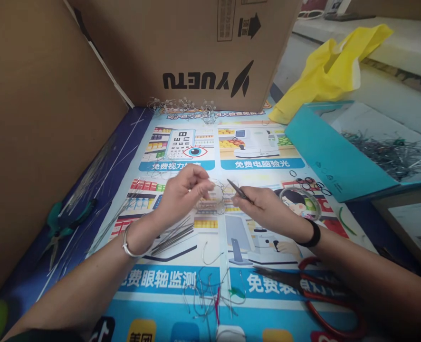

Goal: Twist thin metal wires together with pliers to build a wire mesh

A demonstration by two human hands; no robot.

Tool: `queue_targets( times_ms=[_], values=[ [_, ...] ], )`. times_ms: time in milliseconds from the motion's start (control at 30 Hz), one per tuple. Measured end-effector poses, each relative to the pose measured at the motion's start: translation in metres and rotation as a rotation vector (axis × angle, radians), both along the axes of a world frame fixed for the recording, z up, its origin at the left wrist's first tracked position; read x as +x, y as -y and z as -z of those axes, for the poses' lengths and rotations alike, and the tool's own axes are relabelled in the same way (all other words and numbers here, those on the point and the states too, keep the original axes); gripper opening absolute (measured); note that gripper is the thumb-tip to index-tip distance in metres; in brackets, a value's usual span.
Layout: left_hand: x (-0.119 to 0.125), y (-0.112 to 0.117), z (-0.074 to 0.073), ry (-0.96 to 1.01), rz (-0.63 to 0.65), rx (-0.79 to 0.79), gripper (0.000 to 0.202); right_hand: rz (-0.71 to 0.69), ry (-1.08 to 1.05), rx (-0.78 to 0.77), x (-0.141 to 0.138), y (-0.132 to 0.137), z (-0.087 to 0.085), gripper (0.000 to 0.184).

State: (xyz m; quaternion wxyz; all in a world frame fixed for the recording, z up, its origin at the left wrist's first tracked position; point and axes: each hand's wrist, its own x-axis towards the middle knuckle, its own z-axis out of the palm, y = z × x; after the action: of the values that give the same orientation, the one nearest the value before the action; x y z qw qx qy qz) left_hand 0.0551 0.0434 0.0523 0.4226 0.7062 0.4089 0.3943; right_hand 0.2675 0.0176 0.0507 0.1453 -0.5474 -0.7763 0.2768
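My left hand [184, 192] is closed in a pinch on a thin wire ring [220, 190] held just above a printed poster [182, 285] that covers the table. My right hand [267, 206] grips dark tweezers [237, 189], whose tip points up and left at the wire. The two hands are close together in the middle of the poster. A silver bangle sits on my left wrist, a black band on my right.
Straight wire rods [173, 237] and wire scraps [210, 289] lie near the hands. Red-handled scissors [320, 294] lie front right, green pliers [59, 225] left. A teal box [324, 152] of wire bits stands right, a clear ring [301, 194] beside it. Cardboard boxes [196, 47] wall the back and left.
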Motion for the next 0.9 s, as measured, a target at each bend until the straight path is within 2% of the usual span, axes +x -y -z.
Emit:
queue_targets(
  times_ms=[67,133,267,433,500,667,900],
  values=[
    [-0.008,-0.011,-0.001,-0.045,-0.06,0.109,0.015,0.046,0.029,0.034,0.002,-0.005,0.001,0.029],
    [-0.013,-0.021,0.001,-0.175,-0.035,0.159,0.015,0.053,0.1,0.07,0.003,-0.009,0.002,0.03],
    [-0.016,-0.031,0.011,-0.301,0.069,0.158,0.022,0.021,0.321,0.177,0.001,-0.018,0.006,0.029],
    [-0.013,-0.035,0.022,-0.311,0.07,0.141,0.007,-0.023,0.511,0.312,-0.005,-0.029,0.013,0.03],
    [-0.011,-0.037,0.025,-0.308,0.086,0.144,0.007,-0.045,0.53,0.361,-0.006,-0.032,0.017,0.029],
    [-0.005,-0.039,0.028,-0.303,0.109,0.117,0.02,-0.094,0.519,0.478,-0.003,-0.037,0.029,0.025],
    [-0.001,-0.036,0.028,-0.335,0.139,0.124,0.022,-0.14,0.482,0.601,0.001,-0.042,0.042,0.023]
  ],
)
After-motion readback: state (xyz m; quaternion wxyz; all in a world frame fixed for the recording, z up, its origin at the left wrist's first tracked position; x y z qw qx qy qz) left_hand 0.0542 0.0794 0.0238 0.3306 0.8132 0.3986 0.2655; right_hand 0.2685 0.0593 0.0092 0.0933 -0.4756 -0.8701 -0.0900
